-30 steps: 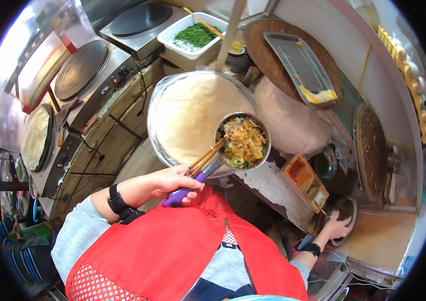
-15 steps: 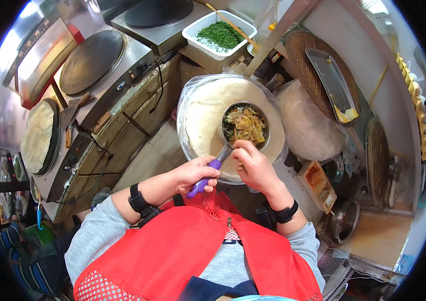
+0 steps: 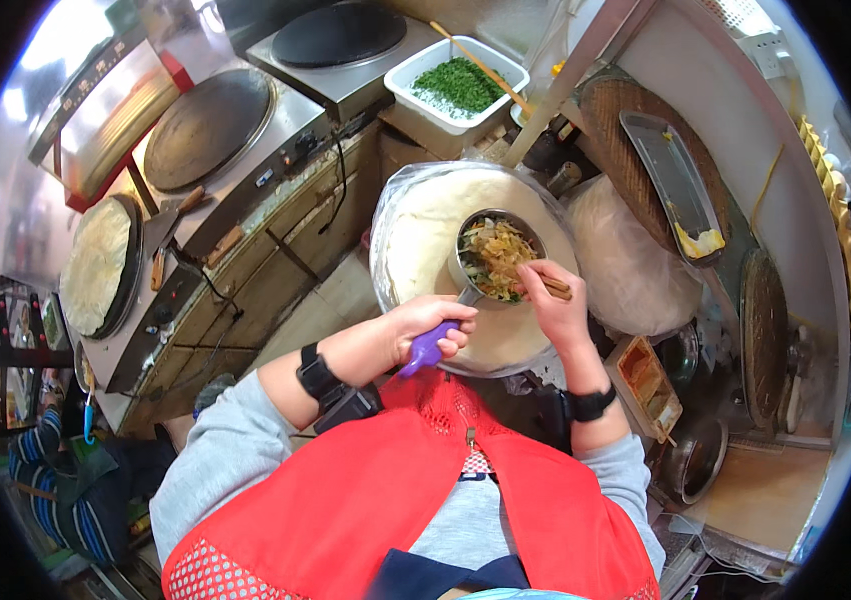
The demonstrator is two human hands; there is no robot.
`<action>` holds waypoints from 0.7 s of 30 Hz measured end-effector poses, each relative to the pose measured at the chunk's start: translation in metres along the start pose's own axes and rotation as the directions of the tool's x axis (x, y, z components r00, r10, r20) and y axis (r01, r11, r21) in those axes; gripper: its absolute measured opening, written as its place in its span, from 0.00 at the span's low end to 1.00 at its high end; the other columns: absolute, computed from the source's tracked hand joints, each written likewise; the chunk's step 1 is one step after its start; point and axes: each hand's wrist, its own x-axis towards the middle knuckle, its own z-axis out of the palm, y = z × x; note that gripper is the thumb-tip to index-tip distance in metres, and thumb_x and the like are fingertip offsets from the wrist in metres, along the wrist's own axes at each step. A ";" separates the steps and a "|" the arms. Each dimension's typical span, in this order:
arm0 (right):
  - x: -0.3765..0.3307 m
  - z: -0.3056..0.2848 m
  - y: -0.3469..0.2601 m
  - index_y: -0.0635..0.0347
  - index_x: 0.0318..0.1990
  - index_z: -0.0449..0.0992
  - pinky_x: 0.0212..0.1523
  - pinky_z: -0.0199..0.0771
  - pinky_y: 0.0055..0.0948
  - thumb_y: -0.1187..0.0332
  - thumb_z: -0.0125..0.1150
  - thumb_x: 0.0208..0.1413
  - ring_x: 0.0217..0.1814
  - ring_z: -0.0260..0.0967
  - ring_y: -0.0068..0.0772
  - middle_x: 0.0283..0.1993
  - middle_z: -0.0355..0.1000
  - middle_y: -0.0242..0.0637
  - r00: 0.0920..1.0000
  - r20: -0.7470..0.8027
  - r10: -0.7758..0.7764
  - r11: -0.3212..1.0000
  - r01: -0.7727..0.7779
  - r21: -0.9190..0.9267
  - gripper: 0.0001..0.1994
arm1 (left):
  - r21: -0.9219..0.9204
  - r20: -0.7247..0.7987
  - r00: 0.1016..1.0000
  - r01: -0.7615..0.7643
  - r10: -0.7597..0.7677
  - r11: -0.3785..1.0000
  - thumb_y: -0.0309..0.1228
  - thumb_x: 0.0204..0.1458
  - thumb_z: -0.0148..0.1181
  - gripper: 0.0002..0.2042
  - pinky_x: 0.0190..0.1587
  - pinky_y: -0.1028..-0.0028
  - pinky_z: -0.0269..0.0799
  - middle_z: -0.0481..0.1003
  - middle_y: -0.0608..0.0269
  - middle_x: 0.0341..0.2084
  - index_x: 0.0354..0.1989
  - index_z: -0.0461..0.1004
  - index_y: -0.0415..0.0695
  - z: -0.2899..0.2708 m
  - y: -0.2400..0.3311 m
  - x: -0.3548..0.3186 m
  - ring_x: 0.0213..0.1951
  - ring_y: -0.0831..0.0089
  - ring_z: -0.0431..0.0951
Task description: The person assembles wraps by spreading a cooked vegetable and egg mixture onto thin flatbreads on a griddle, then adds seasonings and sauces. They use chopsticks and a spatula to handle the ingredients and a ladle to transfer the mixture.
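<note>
My left hand (image 3: 432, 328) is closed round the purple handle (image 3: 427, 350) of a small metal saucepan (image 3: 467, 294). Inside the pan lies a chopped, mixed filling (image 3: 498, 253), yellowish and brown with green bits. At the pan's right rim, my right hand (image 3: 557, 308) grips brown wooden chopsticks (image 3: 556, 288); their lower ends are hidden by the hand and filling. Beneath the pan spreads a big round mass of pale dough (image 3: 425, 225), with clear plastic film round its edge.
Round black griddles (image 3: 210, 130) stand at the left, one bearing a pale flatbread (image 3: 97, 265). A white tub (image 3: 400, 85) of chopped greens is at the back. To the right are a plastic-covered bundle (image 3: 635, 265), a metal tray (image 3: 670, 170) and a sauce box (image 3: 645, 385). Another person's striped sleeve (image 3: 40, 460) shows lower left.
My right hand has moved from the near side of the pan to its right rim, with the chopsticks tilted differently. My left hand and the pan have shifted slightly; the whole view has moved too.
</note>
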 end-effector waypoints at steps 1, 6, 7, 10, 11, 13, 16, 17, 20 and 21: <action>0.000 -0.003 -0.002 0.66 0.32 0.77 0.23 0.69 0.18 0.72 0.58 0.57 0.24 0.71 0.19 0.25 0.75 0.35 0.995 -0.077 0.066 0.998 -0.066 0.003 0.06 | -0.052 0.011 0.997 -0.081 0.082 0.995 0.28 0.58 0.50 0.04 0.15 0.81 0.59 0.62 0.67 0.20 0.36 0.63 0.42 0.004 0.001 0.000 0.16 0.81 0.61; 0.004 -0.009 -0.007 0.66 0.32 0.76 0.22 0.67 0.17 0.71 0.57 0.58 0.22 0.70 0.19 0.24 0.74 0.34 0.978 -0.186 0.096 0.994 -0.085 0.070 0.07 | 0.126 0.019 0.979 -0.202 0.202 0.971 0.23 0.58 0.48 0.32 0.13 0.84 0.56 0.61 0.66 0.25 0.68 0.43 0.59 0.016 -0.004 -0.016 0.17 0.82 0.59; 0.008 -0.007 -0.005 0.66 0.32 0.76 0.22 0.67 0.17 0.71 0.57 0.58 0.22 0.70 0.19 0.24 0.74 0.35 0.990 -0.142 -0.014 0.997 0.025 0.078 0.07 | 0.016 0.156 0.964 -0.222 0.217 0.975 0.22 0.57 0.48 0.34 0.14 0.84 0.56 0.62 0.66 0.24 0.69 0.41 0.60 0.018 0.000 -0.015 0.17 0.81 0.59; 0.007 -0.014 -0.009 0.64 0.30 0.75 0.22 0.65 0.17 0.70 0.57 0.58 0.21 0.67 0.19 0.22 0.72 0.31 0.961 -0.229 0.153 0.983 -0.124 0.136 0.08 | 0.075 0.063 0.979 -0.198 0.194 0.977 0.21 0.56 0.48 0.36 0.13 0.84 0.54 0.62 0.65 0.27 0.70 0.39 0.61 0.016 0.004 -0.025 0.17 0.81 0.59; 0.007 -0.015 -0.007 0.64 0.30 0.74 0.22 0.65 0.18 0.70 0.57 0.58 0.21 0.67 0.18 0.21 0.71 0.30 0.921 -0.308 0.238 0.966 -0.189 0.179 0.08 | 0.129 0.014 0.984 -0.180 0.179 0.975 0.21 0.56 0.48 0.37 0.12 0.84 0.54 0.62 0.65 0.27 0.70 0.39 0.62 0.014 0.006 -0.030 0.17 0.81 0.58; 0.007 -0.012 -0.004 0.63 0.29 0.74 0.22 0.66 0.18 0.70 0.57 0.58 0.21 0.66 0.18 0.22 0.71 0.30 0.961 -0.233 0.149 0.977 -0.108 0.182 0.08 | 0.123 0.021 0.970 -0.243 0.242 0.962 0.20 0.56 0.48 0.38 0.12 0.85 0.54 0.62 0.65 0.27 0.70 0.37 0.62 0.013 0.006 -0.027 0.16 0.82 0.57; 0.010 -0.010 0.000 0.64 0.29 0.74 0.22 0.65 0.18 0.70 0.56 0.59 0.21 0.66 0.18 0.22 0.71 0.31 0.991 -0.113 0.069 0.993 -0.058 0.099 0.08 | -0.003 0.129 0.956 -0.266 0.264 0.964 0.20 0.55 0.48 0.37 0.12 0.85 0.55 0.62 0.65 0.27 0.70 0.39 0.60 0.011 0.007 -0.035 0.17 0.82 0.58; 0.011 -0.010 0.001 0.64 0.30 0.74 0.22 0.66 0.18 0.71 0.56 0.58 0.22 0.67 0.18 0.22 0.71 0.29 0.969 -0.152 0.192 0.968 -0.162 0.189 0.07 | -0.019 0.238 0.935 -0.268 0.264 0.963 0.20 0.55 0.48 0.36 0.13 0.85 0.55 0.62 0.65 0.27 0.70 0.40 0.59 0.011 0.008 -0.036 0.18 0.82 0.58; 0.013 -0.007 0.003 0.63 0.29 0.75 0.21 0.63 0.17 0.70 0.58 0.58 0.22 0.65 0.16 0.20 0.70 0.28 0.974 -0.194 0.115 0.970 -0.068 0.232 0.08 | 0.024 0.037 0.965 -0.260 0.259 0.965 0.20 0.55 0.48 0.36 0.12 0.85 0.55 0.62 0.65 0.26 0.69 0.41 0.61 0.014 0.007 -0.037 0.17 0.82 0.58; 0.014 -0.006 0.004 0.63 0.29 0.75 0.21 0.63 0.17 0.70 0.57 0.58 0.21 0.65 0.16 0.20 0.70 0.29 0.986 -0.154 0.055 0.988 -0.031 0.149 0.08 | 0.039 0.085 0.950 -0.304 0.300 0.952 0.20 0.55 0.47 0.36 0.12 0.85 0.55 0.62 0.65 0.25 0.69 0.42 0.62 0.014 0.009 -0.037 0.16 0.82 0.58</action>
